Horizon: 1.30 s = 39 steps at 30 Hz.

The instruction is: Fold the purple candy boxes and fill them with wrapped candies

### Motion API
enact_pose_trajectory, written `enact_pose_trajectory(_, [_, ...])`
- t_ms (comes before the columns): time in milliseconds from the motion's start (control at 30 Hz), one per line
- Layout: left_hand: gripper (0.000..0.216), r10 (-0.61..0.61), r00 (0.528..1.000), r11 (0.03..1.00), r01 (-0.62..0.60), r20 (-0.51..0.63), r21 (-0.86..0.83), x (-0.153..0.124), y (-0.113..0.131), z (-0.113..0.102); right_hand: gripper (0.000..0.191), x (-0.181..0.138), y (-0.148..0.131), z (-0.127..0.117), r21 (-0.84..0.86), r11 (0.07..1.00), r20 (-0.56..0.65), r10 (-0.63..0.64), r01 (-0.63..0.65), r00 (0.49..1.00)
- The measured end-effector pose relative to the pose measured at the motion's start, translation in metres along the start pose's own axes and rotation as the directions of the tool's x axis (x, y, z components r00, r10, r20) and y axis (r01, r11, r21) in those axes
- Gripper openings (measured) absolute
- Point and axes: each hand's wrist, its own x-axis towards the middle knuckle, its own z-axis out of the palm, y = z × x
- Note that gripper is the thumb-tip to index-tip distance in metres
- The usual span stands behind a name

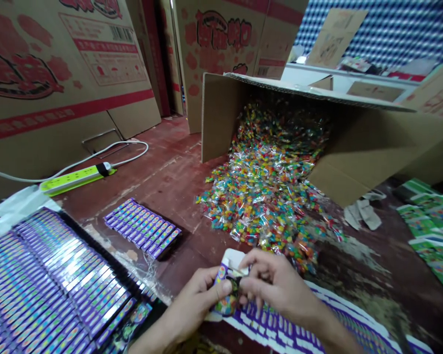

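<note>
My left hand (197, 297) grips a small purple printed box (227, 287) with its white end flap standing open. My right hand (276, 285) pinches at the box's open mouth, fingers pressed together on the flap or on something small I cannot make out. Both hands hover above a strip of flat purple box blanks (280, 332) lying on the dark red table. Just beyond them spreads a heap of small colourful wrapped candies (266, 196), spilling from a big cardboard carton (358, 132) tipped on its side.
Filled purple boxes stand in rows in a tray (47, 285) at the left, with a short row (142, 227) behind. A green power strip (74, 179) and white cable lie far left. Green packets (431, 231) are stacked at the right. Tall printed cartons (59, 73) line the back.
</note>
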Motion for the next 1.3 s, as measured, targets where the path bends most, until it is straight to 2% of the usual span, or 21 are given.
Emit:
enact_pose_trajectory(67, [0.037, 0.038, 0.989, 0.999, -0.036, -0.145, 0.018, 0.004, -0.004, -0.001, 0.027, 0.004, 0.008, 0.01, -0.012, 0.999, -0.23, -0.053, 0.052, 0.972])
enact_pose_trajectory(100, [0.035, 0.079, 0.973, 0.996, -0.071, -0.217, 0.047, 0.006, -0.006, -0.001, 0.031, 0.005, 0.013, 0.016, -0.047, 0.997, -0.293, -0.08, 0.069, 0.953])
enact_pose_trajectory(167, [0.029, 0.15, 0.934, 0.986, -0.116, -0.324, 0.122, 0.01, -0.011, 0.001, 0.026, 0.006, 0.023, 0.029, -0.122, 0.99, -0.344, -0.114, 0.076, 0.932])
enact_pose_trajectory(233, [0.025, 0.172, 0.908, 0.982, -0.129, -0.382, 0.137, 0.013, -0.014, 0.003, 0.023, 0.005, 0.031, 0.039, -0.183, 0.981, -0.392, -0.134, 0.065, 0.91])
enact_pose_trajectory(300, [0.027, 0.171, 0.897, 0.985, -0.145, -0.406, 0.095, 0.014, -0.017, 0.004, 0.032, 0.005, 0.036, 0.043, -0.22, 0.974, -0.449, -0.144, 0.047, 0.882])
enact_pose_trajectory(433, [0.066, 0.224, 0.902, 0.974, -0.214, -0.37, 0.069, 0.008, -0.018, 0.004, 0.028, 0.007, 0.042, 0.042, -0.149, 0.984, -0.517, -0.159, 0.094, 0.841])
enact_pose_trajectory(533, [0.073, 0.242, 0.893, 0.97, -0.232, -0.379, 0.07, 0.003, -0.02, 0.005, 0.045, 0.011, 0.05, 0.045, -0.071, 0.985, -0.564, -0.168, 0.155, 0.808])
enact_pose_trajectory(633, [0.059, 0.227, 0.917, 0.974, -0.221, -0.329, 0.054, 0.001, -0.019, 0.004, 0.042, 0.012, 0.057, 0.05, -0.034, 0.979, -0.54, -0.187, 0.201, 0.821])
enact_pose_trajectory(733, [0.045, 0.201, 0.95, 0.979, -0.2, -0.239, 0.032, 0.0, -0.016, 0.001, 0.03, 0.01, 0.059, 0.051, -0.027, 0.973, -0.492, -0.214, 0.23, 0.844])
enact_pose_trajectory(833, [0.035, 0.176, 0.97, 0.984, -0.17, -0.17, 0.048, -0.001, -0.011, -0.004, 0.014, 0.009, 0.053, 0.047, -0.068, 0.974, -0.48, -0.221, 0.215, 0.849])
enact_pose_trajectory(900, [0.032, 0.173, 0.974, 0.983, -0.162, -0.147, 0.082, -0.002, -0.01, -0.007, 0.015, 0.009, 0.049, 0.044, -0.127, 0.968, -0.475, -0.25, 0.216, 0.844])
enact_pose_trajectory(1000, [0.028, 0.172, 0.972, 0.983, -0.159, -0.161, 0.092, -0.001, -0.011, -0.011, 0.013, 0.011, 0.043, 0.04, -0.15, 0.955, -0.451, -0.297, 0.256, 0.842])
enact_pose_trajectory(1100, [0.026, 0.183, 0.96, 0.982, -0.188, -0.211, -0.002, 0.001, -0.014, -0.013, 0.003, 0.014, 0.038, 0.04, -0.019, 0.962, -0.449, -0.253, 0.274, 0.857])
enact_pose_trajectory(1200, [0.031, 0.205, 0.95, 0.971, -0.227, -0.235, -0.07, 0.003, -0.014, -0.013, 0.005, 0.017, 0.031, 0.037, 0.033, 0.958, -0.404, -0.249, 0.286, 0.88])
enact_pose_trajectory(1300, [0.033, 0.193, 0.954, 0.976, -0.211, -0.229, -0.055, 0.002, -0.01, -0.013, 0.013, 0.021, 0.023, 0.031, 0.033, 0.957, -0.315, -0.264, 0.288, 0.912])
